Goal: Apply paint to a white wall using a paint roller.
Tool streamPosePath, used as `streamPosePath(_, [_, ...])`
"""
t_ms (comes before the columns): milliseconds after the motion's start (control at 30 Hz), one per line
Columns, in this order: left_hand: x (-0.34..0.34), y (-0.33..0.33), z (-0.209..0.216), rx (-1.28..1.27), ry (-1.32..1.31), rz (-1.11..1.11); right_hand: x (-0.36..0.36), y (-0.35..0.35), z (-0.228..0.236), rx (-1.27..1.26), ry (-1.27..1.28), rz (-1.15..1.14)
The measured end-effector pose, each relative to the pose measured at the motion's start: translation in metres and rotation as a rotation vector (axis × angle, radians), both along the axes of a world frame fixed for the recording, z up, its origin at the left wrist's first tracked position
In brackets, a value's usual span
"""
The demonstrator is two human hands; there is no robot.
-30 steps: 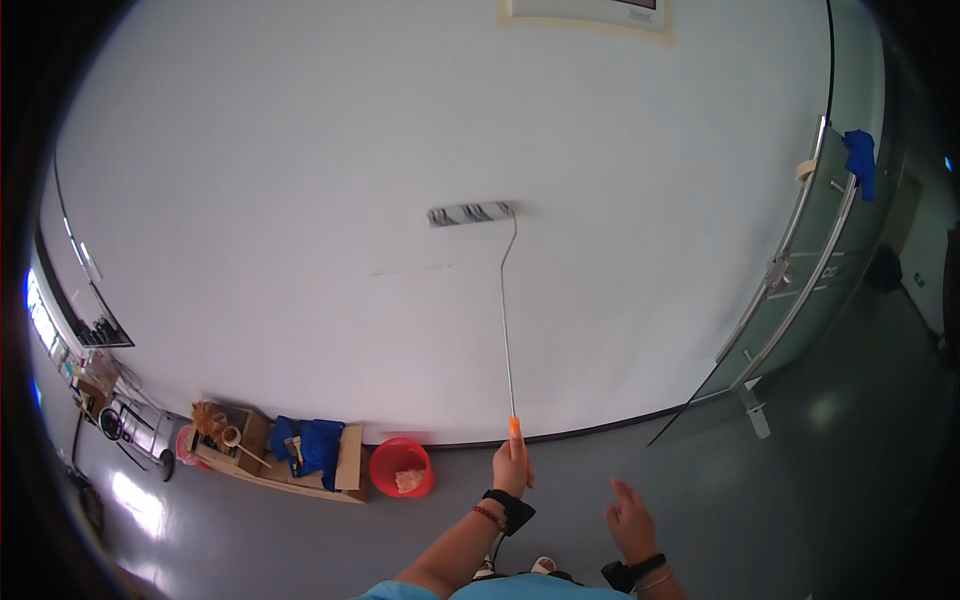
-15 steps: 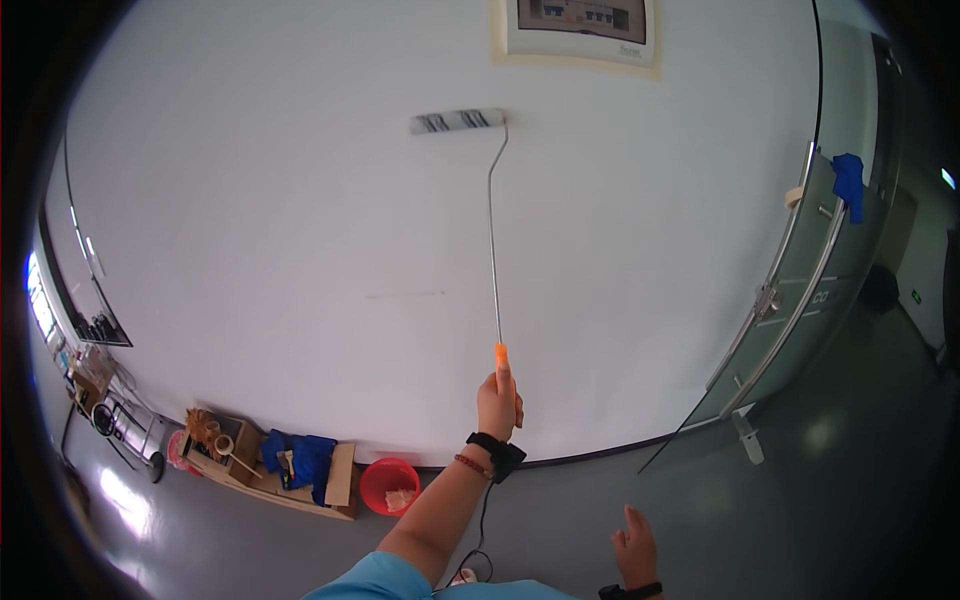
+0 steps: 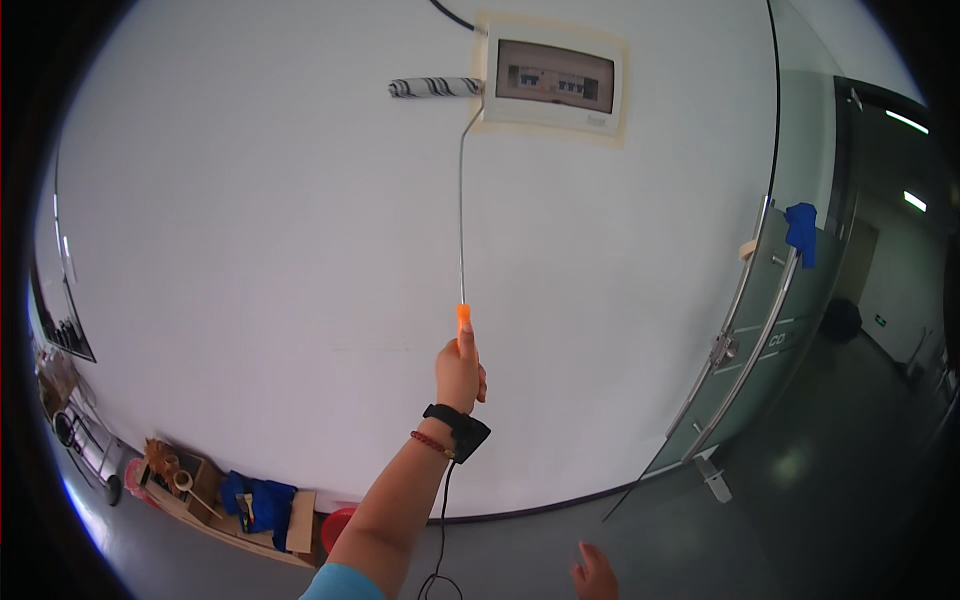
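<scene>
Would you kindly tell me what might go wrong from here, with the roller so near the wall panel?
First, the roller appears right beside the left edge of the wall panel, so a slight drift rightward might knock it. Second, only the left grip holds the orange handle, below a long metal rod, so the roller may wobble. Third, the dark cable below the black wrist device could snag.

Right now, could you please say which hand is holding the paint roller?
The left hand grips the orange handle of the paint roller; the right hand, lower down, looks empty.
</scene>
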State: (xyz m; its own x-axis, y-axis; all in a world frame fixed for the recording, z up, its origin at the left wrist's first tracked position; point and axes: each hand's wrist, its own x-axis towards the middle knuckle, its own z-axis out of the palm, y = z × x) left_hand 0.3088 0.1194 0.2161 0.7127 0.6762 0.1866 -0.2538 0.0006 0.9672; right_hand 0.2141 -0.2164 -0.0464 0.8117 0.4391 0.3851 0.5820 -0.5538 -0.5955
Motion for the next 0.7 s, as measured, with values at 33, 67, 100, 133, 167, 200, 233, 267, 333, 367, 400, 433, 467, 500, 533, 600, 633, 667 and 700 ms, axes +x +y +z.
streamPosePath(33, [0.001, 0.003, 0.007, 0.008, -0.006, -0.012, -0.001, 0.0, 0.002, 0.012, -0.011, 0.003])
streamPosePath(67, [0.003, 0.006, 0.013, 0.017, -0.009, -0.022, -0.002, 0.0, 0.003, 0.033, 0.023, -0.017])
streamPosePath(100, [0.003, 0.006, 0.023, 0.027, -0.014, -0.017, -0.002, -0.001, 0.004, 0.051, 0.06, -0.036])
streamPosePath(133, [0.002, 0.006, 0.035, 0.025, -0.02, -0.029, -0.002, -0.001, 0.005, 0.061, 0.059, -0.026])
streamPosePath(167, [0.002, 0.007, 0.046, 0.023, -0.024, -0.041, -0.001, -0.001, 0.006, 0.035, 0.116, -0.061])
streamPosePath(200, [0.003, 0.008, 0.057, 0.037, -0.028, -0.034, -0.001, -0.002, 0.006, 0.007, 0.174, -0.097])
streamPosePath(233, [0.003, 0.012, 0.063, 0.046, -0.026, -0.028, -0.001, -0.003, 0.006, 0.015, 0.176, -0.09])
streamPosePath(267, [0.005, 0.016, 0.068, 0.054, -0.042, -0.033, -0.002, -0.004, 0.005, 0.014, 0.145, -0.088])
streamPosePath(333, [0.003, 0.019, 0.084, 0.059, -0.056, -0.033, -0.001, -0.004, 0.001, 0.032, 0.111, -0.085])
streamPosePath(367, [0.005, 0.019, 0.086, 0.074, -0.056, -0.032, -0.003, -0.008, -0.003, 0.042, 0.09, -0.091])
streamPosePath(400, [0.006, 0.022, 0.088, 0.077, -0.063, -0.029, -0.003, -0.008, -0.006, 0.059, 0.063, -0.092])
streamPosePath(433, [0.007, 0.025, 0.089, 0.08, -0.068, -0.031, -0.003, -0.006, -0.007, 0.081, 0.059, -0.089])
streamPosePath(467, [0.008, 0.026, 0.091, 0.101, -0.072, -0.029, -0.003, -0.006, -0.008, 0.034, 0.103, -0.103])
streamPosePath(500, [0.008, 0.021, 0.09, 0.079, -0.055, -0.01, -0.003, -0.008, -0.01, -0.023, 0.153, -0.117])
streamPosePath(533, [0.006, 0.02, 0.091, 0.055, -0.037, 0.009, -0.001, -0.008, -0.014, -0.013, 0.155, -0.112])
streamPosePath(600, [0.008, 0.025, 0.09, 0.098, -0.101, 0.002, -0.002, -0.006, -0.017, -0.003, 0.043, -0.104])
streamPosePath(633, [0.007, 0.027, 0.088, 0.13, -0.167, -0.009, -0.005, -0.005, -0.016, -0.002, 0.048, -0.101])
streamPosePath(667, [0.005, 0.028, 0.087, 0.131, -0.163, -0.008, -0.008, -0.005, -0.012, 0.017, 0.062, -0.104])
streamPosePath(700, [0.002, 0.028, 0.091, 0.15, -0.18, -0.002, -0.01, -0.004, -0.009, 0.036, 0.072, -0.111])
